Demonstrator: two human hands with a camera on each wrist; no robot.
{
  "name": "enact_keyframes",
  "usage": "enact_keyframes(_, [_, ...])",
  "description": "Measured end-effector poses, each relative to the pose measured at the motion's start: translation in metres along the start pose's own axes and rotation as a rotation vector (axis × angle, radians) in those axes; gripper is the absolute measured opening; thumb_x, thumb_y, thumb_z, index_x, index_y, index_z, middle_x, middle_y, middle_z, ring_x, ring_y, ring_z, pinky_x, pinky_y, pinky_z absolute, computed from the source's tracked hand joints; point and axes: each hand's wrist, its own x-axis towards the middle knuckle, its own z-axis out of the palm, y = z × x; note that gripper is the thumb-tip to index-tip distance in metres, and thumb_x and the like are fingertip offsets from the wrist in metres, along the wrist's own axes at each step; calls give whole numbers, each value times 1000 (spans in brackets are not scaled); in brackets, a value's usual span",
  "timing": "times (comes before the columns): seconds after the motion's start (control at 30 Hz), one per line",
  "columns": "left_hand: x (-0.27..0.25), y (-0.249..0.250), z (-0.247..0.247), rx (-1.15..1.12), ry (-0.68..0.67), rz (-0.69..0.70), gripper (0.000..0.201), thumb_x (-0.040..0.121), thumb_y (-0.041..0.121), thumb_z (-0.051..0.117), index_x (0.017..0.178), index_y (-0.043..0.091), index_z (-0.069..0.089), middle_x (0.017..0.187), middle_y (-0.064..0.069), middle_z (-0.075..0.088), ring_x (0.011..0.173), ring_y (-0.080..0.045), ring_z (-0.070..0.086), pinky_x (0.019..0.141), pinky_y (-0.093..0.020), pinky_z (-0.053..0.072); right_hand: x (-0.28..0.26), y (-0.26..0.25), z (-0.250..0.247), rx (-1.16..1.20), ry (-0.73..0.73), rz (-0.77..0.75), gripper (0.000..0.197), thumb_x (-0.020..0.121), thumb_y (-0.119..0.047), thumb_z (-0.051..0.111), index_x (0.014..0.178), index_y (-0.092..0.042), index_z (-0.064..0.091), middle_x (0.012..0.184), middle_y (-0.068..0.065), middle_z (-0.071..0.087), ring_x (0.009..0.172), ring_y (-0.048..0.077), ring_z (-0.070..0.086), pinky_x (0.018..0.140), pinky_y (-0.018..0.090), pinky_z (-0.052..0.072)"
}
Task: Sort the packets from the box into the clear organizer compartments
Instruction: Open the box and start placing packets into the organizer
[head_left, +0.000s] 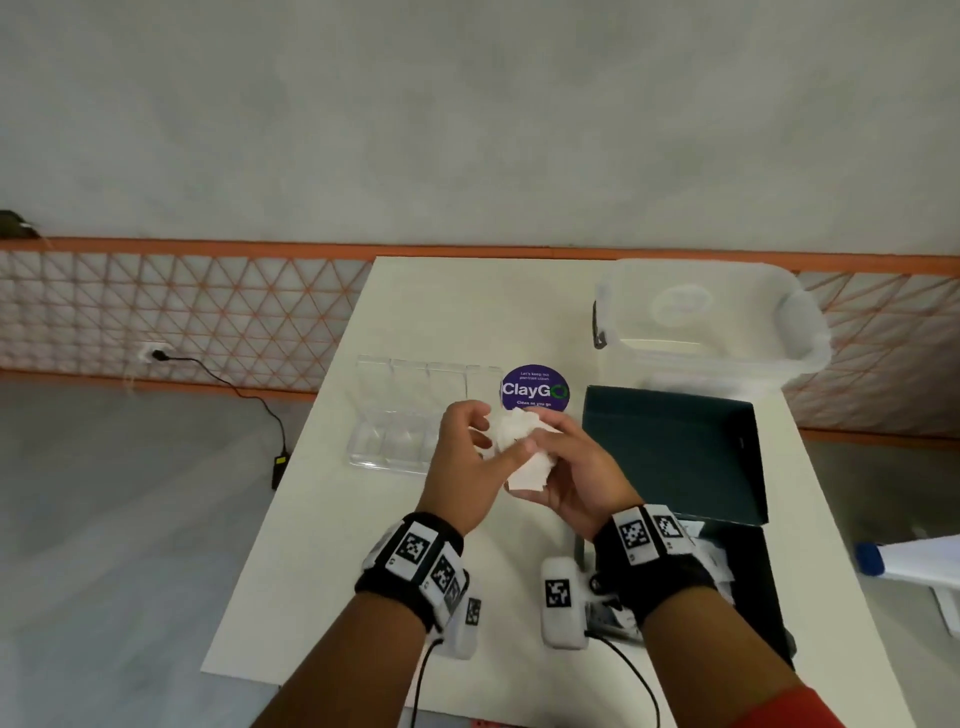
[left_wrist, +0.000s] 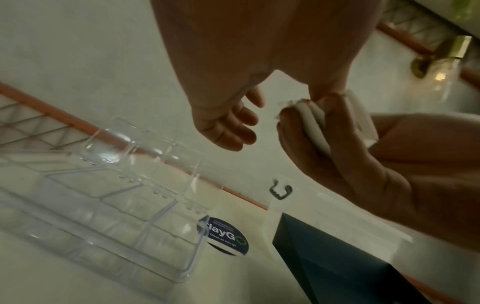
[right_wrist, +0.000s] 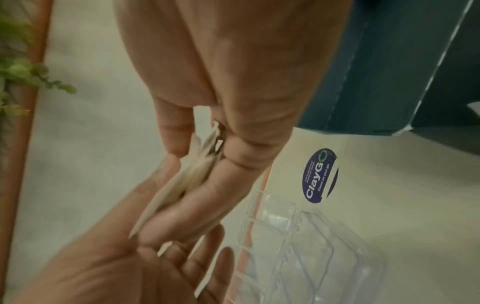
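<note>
1. Head view: both hands meet above the white table (head_left: 322, 545), between the clear plastic organizer with divided compartments (head_left: 395, 415) and the open dark teal cardboard box (head_left: 675, 457).
2. The right hand (head_left: 566, 473) holds a small stack of white paper packets (head_left: 519, 452); its fingers and thumb are curled round the stack, so this grip is clamped on the packets.
3. Right wrist view: the packets (right_wrist: 182, 181) sit edge-on, pinched between the right hand's thumb and fingers (right_wrist: 207, 197).
4. The left hand (head_left: 462, 457) is just beside the stack on its left. In the left wrist view its fingers (left_wrist: 233, 127) hang loosely curled and hold nothing, while its thumb reaches to the top of the packets (left_wrist: 317, 125).
5. The packets are in the air, above the table and apart from the organizer, whose compartments (left_wrist: 116, 205) show clear in the left wrist view.
6. More white packets (head_left: 719, 564) lie in the box near the right wrist.
7. A round purple "ClayGo" sticker (head_left: 535, 388) lies on the table just beyond the hands, and a translucent plastic storage tub (head_left: 711, 317) stands at the far right.
</note>
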Motion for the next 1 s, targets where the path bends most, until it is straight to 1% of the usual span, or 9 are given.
enact_keyframes(0.1, [2,1,-7,-59,33,-39,35,76,25,81,102,24,57,91,7,65,80,-3,62,68,-17,51,5,1,1,-18,-43,17,29,95,-5,60,123,-12,62,112,15,73,93,32,73,64,39,60])
enact_keyframes(0.23, [2,0,-16,-142,95,-84,26,81,14,76,98,27,61,88,6,72,80,-8,69,66,-23,55,13,4,-1,-77,-29,11,38,91,7,60,120,-17,66,103,10,75,91,33,74,63,37,60])
enact_keyframes(0.33, [-2,-1,-24,-151,89,-138,33,83,8,73,107,25,59,88,4,74,76,-9,71,60,-21,54,17,9,0,-120,-9,12,41,90,9,56,117,-20,68,102,10,74,89,33,74,62,38,59])
enact_keyframes(0.4, [-5,-3,-31,-171,62,-167,44,82,4,72,118,22,55,94,0,72,77,-12,71,60,-23,55,18,14,4,-127,-18,28,41,91,7,56,116,-23,69,105,11,74,89,33,73,64,40,58])
enact_keyframes(0.47, [-5,-5,-41,-177,46,-186,48,80,3,74,119,23,54,100,-2,68,80,-15,71,62,-27,56,21,18,8,-130,-35,46,40,91,6,56,115,-23,70,107,12,74,88,34,73,64,41,58])
enact_keyframes(0.6, [8,-18,-69,-169,68,-213,20,84,-1,68,94,16,65,96,-4,69,82,-13,70,61,-26,56,31,24,15,-116,-34,78,45,89,12,51,115,-20,70,103,15,74,84,36,74,62,42,58])
enact_keyframes(0.77, [36,-42,-120,12,185,-183,21,87,3,67,86,24,68,86,9,71,74,-2,65,67,-19,50,40,32,26,-83,-14,93,47,87,13,48,118,-16,69,108,23,70,88,41,71,64,43,58])
enact_keyframes(0.87, [57,-58,-150,134,195,-212,23,86,6,68,87,28,67,93,8,70,78,-9,65,72,-22,51,45,38,31,-72,-8,102,47,87,14,48,114,-16,71,102,22,71,84,42,71,64,44,58])
enact_keyframes(1.0, [79,-80,-168,316,155,-243,18,87,4,65,96,20,69,94,6,66,87,-11,63,78,-20,46,48,45,34,-90,25,110,46,86,14,48,111,-17,72,109,26,68,88,45,70,66,46,58])
